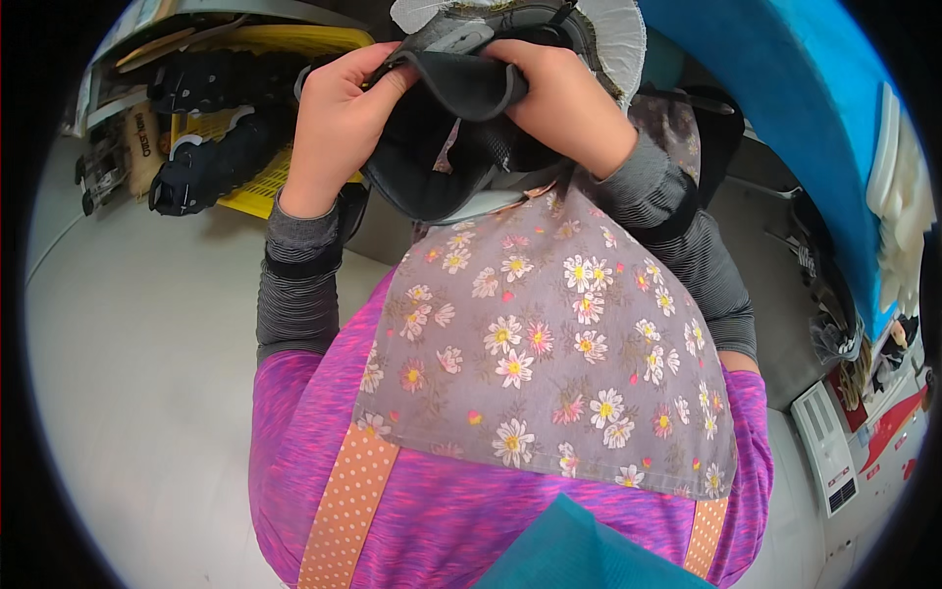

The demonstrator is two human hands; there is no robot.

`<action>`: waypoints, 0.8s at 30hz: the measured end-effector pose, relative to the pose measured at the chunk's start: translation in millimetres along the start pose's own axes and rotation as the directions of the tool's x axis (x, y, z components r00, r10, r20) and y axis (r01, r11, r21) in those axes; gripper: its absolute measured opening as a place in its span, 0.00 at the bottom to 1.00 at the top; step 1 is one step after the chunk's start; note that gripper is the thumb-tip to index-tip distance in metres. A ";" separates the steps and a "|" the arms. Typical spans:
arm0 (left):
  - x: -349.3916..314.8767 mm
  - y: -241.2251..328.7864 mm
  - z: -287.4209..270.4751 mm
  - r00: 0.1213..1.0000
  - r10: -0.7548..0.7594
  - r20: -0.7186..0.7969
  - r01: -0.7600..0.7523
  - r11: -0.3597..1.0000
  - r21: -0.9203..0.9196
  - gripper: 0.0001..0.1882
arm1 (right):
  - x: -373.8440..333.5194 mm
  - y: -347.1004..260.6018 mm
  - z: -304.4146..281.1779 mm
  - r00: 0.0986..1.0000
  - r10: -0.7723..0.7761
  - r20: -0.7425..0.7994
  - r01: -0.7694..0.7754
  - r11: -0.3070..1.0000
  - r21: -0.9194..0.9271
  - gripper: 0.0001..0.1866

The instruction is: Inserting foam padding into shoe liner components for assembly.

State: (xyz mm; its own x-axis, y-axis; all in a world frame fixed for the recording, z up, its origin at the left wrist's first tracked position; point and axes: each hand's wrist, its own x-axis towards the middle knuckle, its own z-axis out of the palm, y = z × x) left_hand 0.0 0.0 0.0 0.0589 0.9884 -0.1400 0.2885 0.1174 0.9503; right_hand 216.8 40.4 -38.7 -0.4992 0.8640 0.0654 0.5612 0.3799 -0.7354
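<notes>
Holding the black padded piece up just beyond the floral apron, we have both hands at its open mouth. Our left hand has its grip pinched on the left edge of the curved flap; our right hand has its grip closed at the opposite side, though most of its fingers are hidden. We judge the flap soft and springy, since it bows between our hands, and the body thicker and somewhat stiffer. It seems fairly light, not fragile, and not especially slippery. The flap's rim looks the best place to take hold, with thumb and fingers on opposite faces.

As for writing, we can make out none on the piece; a grey patch near its mouth may be a label, but we cannot tell. Dark lettering marks the tan package beside the yellow basket, and small dark labels sit on the white panel at right.
</notes>
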 end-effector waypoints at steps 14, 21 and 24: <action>0.3 2.1 2.8 0.999 -0.053 0.005 0.053 0.994 -0.091 0.11 | 10.0 -7.7 -7.2 0.988 0.151 0.024 -0.141 0.961 -0.239 0.18; -1.2 6.3 -11.3 0.999 0.053 0.011 -0.050 0.829 0.558 0.16 | 15.5 -31.4 -53.4 0.924 -0.259 -0.282 0.300 0.947 0.113 0.13; -0.8 2.8 -19.5 0.961 -0.034 -0.274 0.122 0.944 0.308 0.16 | 20.6 -21.8 -61.5 0.821 -0.051 -0.568 0.207 0.955 0.213 0.07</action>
State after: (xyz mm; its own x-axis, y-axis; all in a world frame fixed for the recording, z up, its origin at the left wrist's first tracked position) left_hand -17.9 1.5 8.2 -0.2155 0.9723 -0.0907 0.5738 0.2013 0.7939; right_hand 234.8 70.3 20.1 -0.0635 0.8778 0.4748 0.2912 0.4714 -0.8325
